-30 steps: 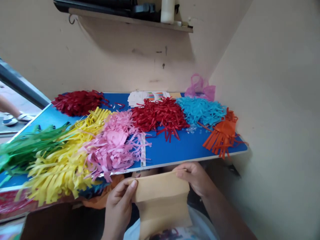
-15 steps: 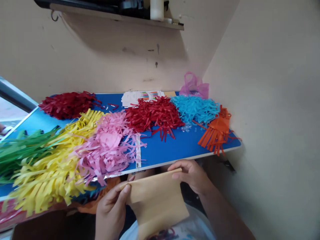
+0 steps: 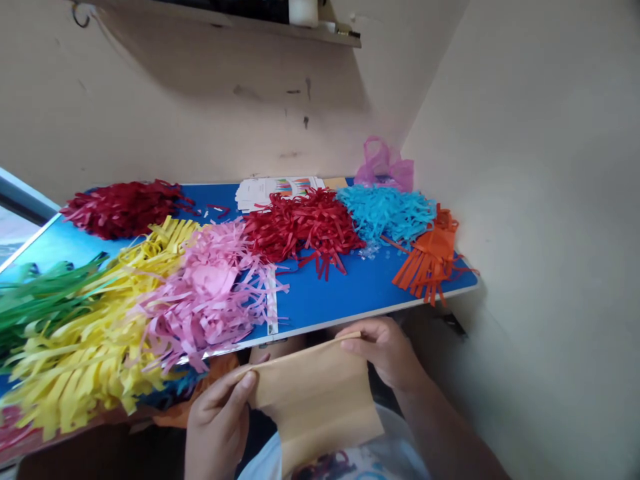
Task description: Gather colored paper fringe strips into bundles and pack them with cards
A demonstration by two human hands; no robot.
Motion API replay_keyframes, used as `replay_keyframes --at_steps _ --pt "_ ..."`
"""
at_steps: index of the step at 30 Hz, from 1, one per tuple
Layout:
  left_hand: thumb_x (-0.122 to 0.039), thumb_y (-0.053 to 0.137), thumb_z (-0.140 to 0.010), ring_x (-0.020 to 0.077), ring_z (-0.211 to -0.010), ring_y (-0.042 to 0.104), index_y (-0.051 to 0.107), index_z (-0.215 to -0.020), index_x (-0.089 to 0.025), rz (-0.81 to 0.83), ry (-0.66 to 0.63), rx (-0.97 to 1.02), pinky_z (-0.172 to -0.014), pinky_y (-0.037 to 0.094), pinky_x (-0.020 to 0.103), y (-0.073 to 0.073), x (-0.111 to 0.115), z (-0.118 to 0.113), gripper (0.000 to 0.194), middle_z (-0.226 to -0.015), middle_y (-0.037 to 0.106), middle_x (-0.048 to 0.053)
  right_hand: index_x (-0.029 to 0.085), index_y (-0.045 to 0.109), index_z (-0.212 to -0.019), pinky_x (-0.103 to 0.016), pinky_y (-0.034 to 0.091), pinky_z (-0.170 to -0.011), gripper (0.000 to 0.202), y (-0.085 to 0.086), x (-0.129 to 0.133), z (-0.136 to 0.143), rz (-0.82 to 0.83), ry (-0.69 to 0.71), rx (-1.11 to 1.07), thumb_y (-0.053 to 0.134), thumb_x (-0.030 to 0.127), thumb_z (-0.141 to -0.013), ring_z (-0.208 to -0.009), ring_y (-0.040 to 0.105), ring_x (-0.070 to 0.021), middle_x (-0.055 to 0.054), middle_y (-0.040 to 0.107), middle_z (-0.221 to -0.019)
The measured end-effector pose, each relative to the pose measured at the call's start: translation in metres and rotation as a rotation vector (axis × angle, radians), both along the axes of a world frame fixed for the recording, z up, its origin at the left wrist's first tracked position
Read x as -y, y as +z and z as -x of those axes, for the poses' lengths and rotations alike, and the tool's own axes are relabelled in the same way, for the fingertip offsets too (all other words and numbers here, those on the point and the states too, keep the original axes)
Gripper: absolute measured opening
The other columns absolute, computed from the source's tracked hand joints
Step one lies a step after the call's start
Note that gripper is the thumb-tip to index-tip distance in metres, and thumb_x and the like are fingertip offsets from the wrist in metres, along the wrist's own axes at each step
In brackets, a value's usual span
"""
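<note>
A tan sheet of paper hangs over my lap, just in front of the blue table's edge. My left hand pinches its upper left corner, thumb on top. At the upper right corner, my right hand grips the same sheet between thumb and fingers. The top edge of the sheet looks folded or rolled over and is stretched between both hands.
The blue table bears fringed paper piles: green, yellow, pink, red, light blue and orange. Behind them lie printed cards and a pink bag. A shelf hangs above.
The view has shifted slightly, so the shelf and table sit a little higher and further left. Both hands keep their hold on the tan sheet, whose lower part has swung slightly right.
</note>
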State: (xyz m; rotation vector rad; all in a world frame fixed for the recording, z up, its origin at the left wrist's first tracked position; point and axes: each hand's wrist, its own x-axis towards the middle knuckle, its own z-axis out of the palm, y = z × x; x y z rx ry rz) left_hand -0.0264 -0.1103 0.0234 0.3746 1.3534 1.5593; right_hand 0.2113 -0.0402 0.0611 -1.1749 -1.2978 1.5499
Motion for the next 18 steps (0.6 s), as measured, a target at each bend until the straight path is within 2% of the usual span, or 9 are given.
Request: replay_keyframes --at_steps 4,7,10,13,18 --pt "-0.038 0.092 -0.043 0.0175 -0.057 0.068 0.078 -0.065 -0.019 0.032 -0.015 0.009 -0.051 0.055 0.021 0.007 0.0 0.0 0.032 -0.06 0.073 0.004 0.016 0.078 -0.085 -0.028 0.05 -0.066 0.029 -0.001 0.0 -0.002 0.083 0.058 -0.113 0.075 0.043 -0.075 -0.07 0.065 -0.019 -0.005 0.075 -0.077" --pt "-0.039 0.092 -0.041 0.0164 -0.053 0.065 0.078 -0.064 -0.019 0.05 -0.013 0.007 -0.048 0.053 0.021 0.012 0.0 0.0 0.034 -0.059 0.072 0.004 0.016 0.078 -0.088 -0.03 0.049 -0.073 0.032 -0.002 -0.001 0.0 0.128 0.064 -0.202 0.071 0.046 -0.079 -0.076 0.066 -0.02 -0.007 0.076 -0.083" --pt "-0.038 0.093 -0.039 0.0145 -0.049 0.064 0.077 -0.061 -0.019 0.042 0.015 -0.013 -0.047 0.053 0.021 0.015 0.0 -0.001 0.033 -0.057 0.071 0.003 0.015 0.077 -0.088 -0.03 0.049 -0.07 0.035 -0.002 -0.002 0.003 0.11 0.042 -0.169 0.067 0.049 -0.083 -0.07 0.065 -0.0191 -0.006 0.074 -0.08" --pt "-0.041 0.092 -0.043 0.0177 -0.054 0.067 0.077 -0.062 -0.02 -0.006 0.053 -0.073 -0.052 0.056 0.025 0.014 0.001 -0.003 0.031 -0.06 0.073 0.003 0.016 0.076 -0.085 -0.027 0.046 -0.062 0.04 0.003 0.0 0.006 -0.028 -0.017 0.035 0.058 0.051 -0.088 -0.065 0.061 -0.0181 -0.004 0.07 -0.072" --pt "-0.041 0.082 -0.064 0.0276 -0.084 0.073 0.076 -0.07 -0.021 -0.069 0.081 -0.296 -0.074 0.059 0.035 0.005 0.012 -0.009 0.022 -0.08 0.078 0.005 0.019 0.069 -0.073 -0.025 0.04 -0.057 0.037 0.007 0.003 0.014 -0.455 -0.16 0.406 0.046 0.039 -0.095 -0.059 0.057 -0.0158 -0.001 0.064 -0.063"
